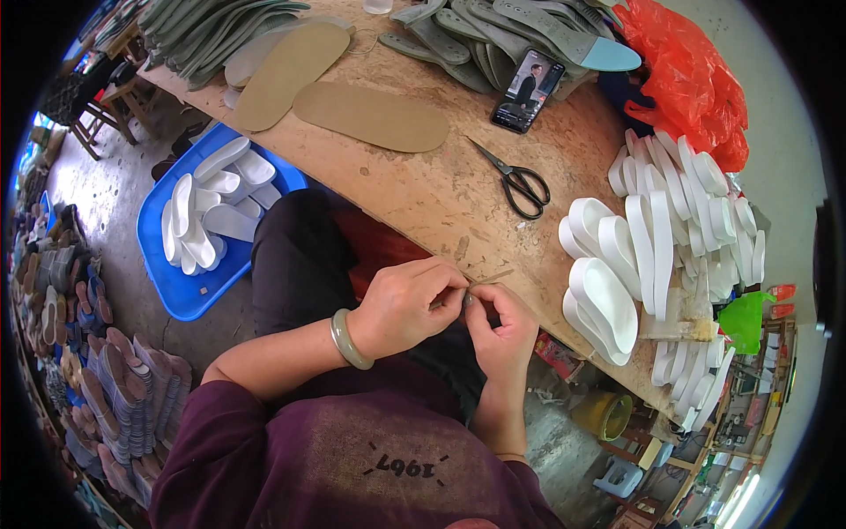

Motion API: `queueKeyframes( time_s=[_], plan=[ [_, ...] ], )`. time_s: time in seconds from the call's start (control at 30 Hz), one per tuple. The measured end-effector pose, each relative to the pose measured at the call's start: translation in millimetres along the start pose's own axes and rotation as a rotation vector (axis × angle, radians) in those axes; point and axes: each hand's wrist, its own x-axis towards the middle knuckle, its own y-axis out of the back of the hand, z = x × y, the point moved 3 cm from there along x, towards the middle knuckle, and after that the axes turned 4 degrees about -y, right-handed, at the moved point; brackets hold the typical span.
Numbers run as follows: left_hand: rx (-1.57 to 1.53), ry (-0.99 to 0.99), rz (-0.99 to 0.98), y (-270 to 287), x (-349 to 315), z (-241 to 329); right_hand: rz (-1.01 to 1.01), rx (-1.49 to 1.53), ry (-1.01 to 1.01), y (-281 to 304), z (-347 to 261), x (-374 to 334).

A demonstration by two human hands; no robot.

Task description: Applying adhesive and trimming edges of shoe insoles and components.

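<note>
My left hand (404, 304), with a pale bangle (349, 339) on its wrist, meets my right hand (502, 331) at the table's front edge, above my lap. Thumb and fingers of both hands are pinched together on a thin brown strip (493, 277). One end of the strip sticks out past the fingertips over the wood; the rest is hidden in the fingers. Black-handled scissors (520, 187) lie on the table beyond my hands. Farther off are two flat tan sole-shaped sheets (370, 116) (295, 75).
White shoe soles (604, 309) stand in rows on the right of the wooden table (423, 207). Grey insoles (467, 40), a lit phone (529, 90) and a red plastic bag (692, 84) are at the back. A blue basin (189, 300) of white soles sits at left.
</note>
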Motion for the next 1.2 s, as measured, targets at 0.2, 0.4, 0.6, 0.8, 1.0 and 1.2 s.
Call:
queueKeyframes(
  time_s=[0.2,0.4,0.6,0.8,1.0,1.2],
  plan=[
    [-0.094,0.099,-0.016,1,0,-1,-0.088,0.316,-0.188,2,15,0],
    [-0.198,0.234,-0.107,8,1,0,-0.030,0.158,-0.059,5,8,-3],
    [-0.041,0.133,-0.174,9,-4,2,-0.076,-0.182,0.100,6,-9,-2],
    [0.076,0.031,-0.124,2,-8,2,-0.095,-0.203,0.087,3,-8,-4],
    [0.115,-0.016,-0.083,1,-5,2,-0.148,-0.032,-0.057,5,11,-4],
    [-0.081,0.149,-0.113,5,-6,-3,-0.154,0.375,-0.221,7,21,-1]
  ],
)
